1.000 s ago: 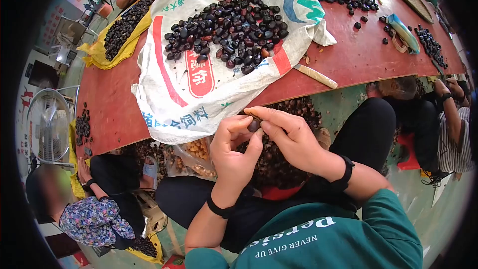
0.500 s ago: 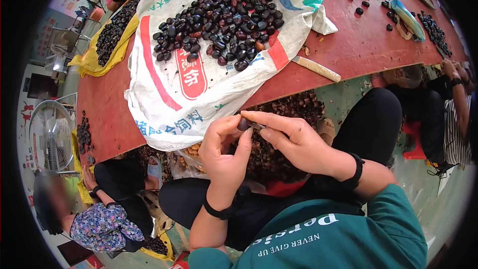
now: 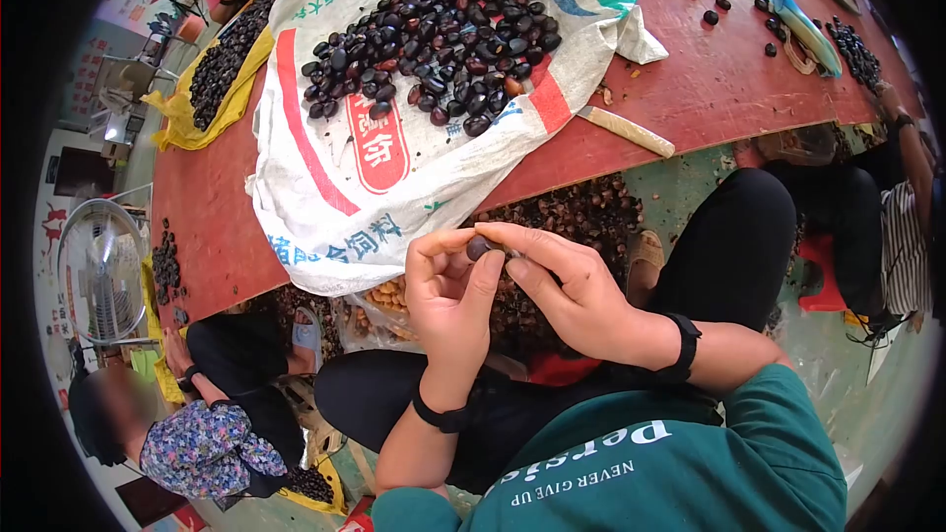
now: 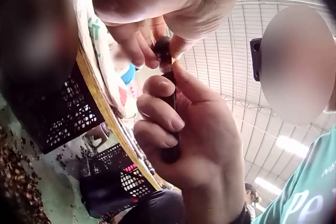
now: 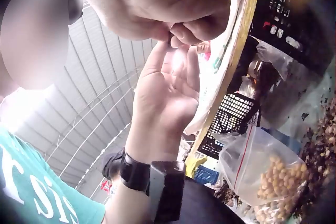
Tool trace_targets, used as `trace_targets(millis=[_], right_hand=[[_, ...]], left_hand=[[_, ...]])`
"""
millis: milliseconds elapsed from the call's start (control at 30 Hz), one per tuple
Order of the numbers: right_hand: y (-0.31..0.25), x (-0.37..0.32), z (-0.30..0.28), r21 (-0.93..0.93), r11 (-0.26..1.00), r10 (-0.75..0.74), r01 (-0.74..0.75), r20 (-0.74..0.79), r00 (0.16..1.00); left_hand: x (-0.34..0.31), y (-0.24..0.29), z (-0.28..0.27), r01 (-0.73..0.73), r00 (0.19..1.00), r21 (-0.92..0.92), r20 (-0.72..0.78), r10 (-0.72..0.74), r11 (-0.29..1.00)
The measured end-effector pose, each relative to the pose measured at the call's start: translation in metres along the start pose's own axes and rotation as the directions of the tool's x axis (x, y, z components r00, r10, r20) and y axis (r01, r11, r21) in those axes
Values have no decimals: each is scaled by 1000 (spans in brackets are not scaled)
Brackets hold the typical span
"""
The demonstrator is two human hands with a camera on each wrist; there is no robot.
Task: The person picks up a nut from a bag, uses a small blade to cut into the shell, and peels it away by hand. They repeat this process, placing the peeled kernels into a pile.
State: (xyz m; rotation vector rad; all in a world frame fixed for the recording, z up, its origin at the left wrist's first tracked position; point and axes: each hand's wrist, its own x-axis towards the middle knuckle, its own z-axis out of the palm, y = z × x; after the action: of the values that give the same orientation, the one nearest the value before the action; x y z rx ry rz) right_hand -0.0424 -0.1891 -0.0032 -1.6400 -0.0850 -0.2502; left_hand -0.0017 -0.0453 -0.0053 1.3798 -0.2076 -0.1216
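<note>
My left hand (image 3: 448,281) pinches a dark, glossy nut (image 3: 478,247) between thumb and fingertips, just in front of the red table's near edge. Against it, the right hand (image 3: 567,281) grips a small knife, its index finger and thumb meeting the left fingertips. In the left wrist view the knife's dark handle (image 4: 170,153) runs through the curled right fingers, up toward the nut. The blade is mostly hidden by fingers. Beyond the hands, a heap of similar nuts (image 3: 424,44) lies on a white printed sack (image 3: 310,163).
A pale, flat-sided stick (image 3: 626,131) lies on the red table (image 3: 729,103) right of the sack. Dark shells (image 3: 591,207) cover the floor below. A plastic bag of peeled, yellowish kernels (image 5: 281,179) stands low by the table. Other people sit to the left and right.
Half a second ago the blade showed against the nut; now fingers mostly cover it. The head view has shifted slightly, and the person at right has reached an arm toward the nuts there.
</note>
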Motion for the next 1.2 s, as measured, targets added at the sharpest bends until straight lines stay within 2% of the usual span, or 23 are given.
trace_targets(millis=[33,133,167,233,267,333,367,400,433,467,533,633,767,967,1067,1200], right_hand=[[-1,-1,1,52,998,21,-21,1,1000],[-3,-2,0,188,975,116,-121,38,992],[-3,-3,-2,228,960,152,-162,59,987],[7,6,-11,258,949,193,-181,-23,981],[12,13,-18,274,943,215,-189,-70,974],[2,19,-37,328,912,261,-247,2,965],[-3,21,-46,351,894,283,-278,38,958],[-7,18,-45,314,905,270,-285,92,958],[-12,15,-43,277,917,256,-288,145,956],[-14,11,-39,228,909,307,-348,199,931],[-12,6,-29,84,986,132,-146,150,980],[-22,3,-26,119,968,198,-223,189,962],[-10,0,-17,131,989,47,-66,148,988],[-18,2,-22,151,962,192,-227,217,957],[-7,-2,-15,161,982,83,-101,113,990],[-1,-2,-14,127,988,81,-91,81,993]], left_hand=[[-1,-3,-2,-6,1000,53,0,6,999],[-1,-11,-7,-243,970,253,59,236,937],[-1,-13,-8,-283,958,297,134,254,912],[-2,-9,-5,-369,919,374,285,273,851],[-9,-3,4,-450,851,322,438,290,833],[-22,1,12,-168,914,201,400,76,965],[-16,4,10,-36,943,71,332,10,997],[-7,9,3,90,961,-65,267,-69,994],[-1,10,-6,137,972,-90,205,-116,987],[4,7,-15,128,973,-148,212,-95,981],[5,5,-18,126,985,-251,150,-91,960],[6,6,-10,98,990,-243,121,-70,965],[6,-9,-15,22,991,-182,135,3,983],[5,-10,-11,-47,990,-131,127,64,990],[4,-12,-10,-83,988,-115,122,97,990],[3,-12,-8,-117,982,-82,140,127,990]])
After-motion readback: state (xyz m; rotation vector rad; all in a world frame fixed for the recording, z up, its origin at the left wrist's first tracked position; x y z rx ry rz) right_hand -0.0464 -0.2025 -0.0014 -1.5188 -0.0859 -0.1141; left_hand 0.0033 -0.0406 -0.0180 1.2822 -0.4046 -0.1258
